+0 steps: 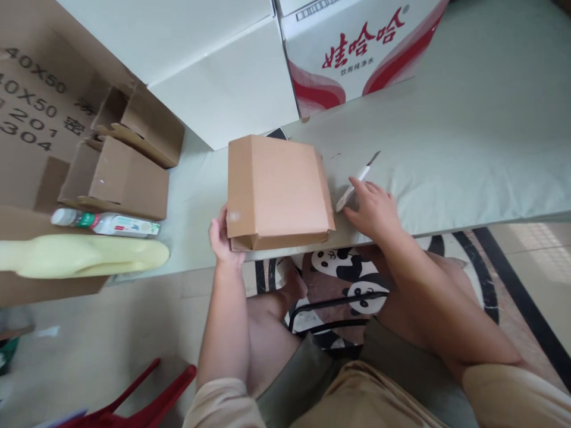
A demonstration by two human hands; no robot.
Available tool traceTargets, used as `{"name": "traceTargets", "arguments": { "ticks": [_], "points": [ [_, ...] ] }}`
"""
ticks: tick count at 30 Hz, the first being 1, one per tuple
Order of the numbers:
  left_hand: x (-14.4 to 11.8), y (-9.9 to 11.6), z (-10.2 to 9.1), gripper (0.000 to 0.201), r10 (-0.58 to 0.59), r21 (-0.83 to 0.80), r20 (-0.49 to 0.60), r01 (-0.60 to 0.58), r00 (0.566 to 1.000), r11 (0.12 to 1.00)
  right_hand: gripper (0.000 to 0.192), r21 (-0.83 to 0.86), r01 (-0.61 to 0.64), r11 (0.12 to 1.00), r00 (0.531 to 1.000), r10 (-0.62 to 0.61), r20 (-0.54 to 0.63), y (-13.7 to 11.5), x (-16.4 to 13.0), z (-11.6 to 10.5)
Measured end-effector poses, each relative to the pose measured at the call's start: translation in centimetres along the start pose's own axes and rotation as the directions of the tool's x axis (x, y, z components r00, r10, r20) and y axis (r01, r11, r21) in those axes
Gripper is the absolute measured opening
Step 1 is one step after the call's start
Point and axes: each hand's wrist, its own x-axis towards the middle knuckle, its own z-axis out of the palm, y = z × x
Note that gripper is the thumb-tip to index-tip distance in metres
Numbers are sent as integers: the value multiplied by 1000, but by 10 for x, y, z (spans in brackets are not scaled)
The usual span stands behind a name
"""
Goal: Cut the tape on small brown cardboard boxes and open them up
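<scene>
Cardboard box (277, 189) sits closed at the table's (468, 148) near edge, steadied by the left hand (224, 238) gripping its 7 o'clock corner; at 3 o'clock, the right hand (373, 209) rests open-fingered on a utility knife (355, 182), pinning it flat.

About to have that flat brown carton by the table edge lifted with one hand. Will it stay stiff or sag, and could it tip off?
The carton looks like folded corrugated board, so probably light and fairly stiff. Its near flaps gape, so they may flop open when lifted. It sits at the table edge, steadied by the left hand; a push could slide it off.
</scene>
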Motion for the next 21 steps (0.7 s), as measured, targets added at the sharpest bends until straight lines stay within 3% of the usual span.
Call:
{"name": "traceTargets", "arguments": {
  "ticks": [3,5,7,10,14,17,21],
  "points": [
    [1,5,-7,70,104,84,88,-111,991,990,71,-29,-20,999,1000,20,-1,3,-1,4],
    [6,5,-16,66,129,167,98,-144,987,975,61,-31,20,999,999,-19,31,3,-2,7],
    [11,3,-25,61,115,233,72,-129,991,964,52,-2,130,991,983,-129,128,3,-3,9],
    [14,0,-31,56,59,244,-21,-52,998,968,58,191,308,932,905,-349,242,4,-4,7],
    [11,-1,-20,50,14,208,-84,3,996,978,84,492,416,764,836,-535,123,0,-4,2],
    [7,-3,-4,42,5,181,-120,17,993,983,101,490,456,743,845,-535,25,-6,-7,7],
    [6,-14,14,38,5,98,-181,13,983,995,49,451,419,788,886,-463,-15,-15,-9,18]
  ]
}}
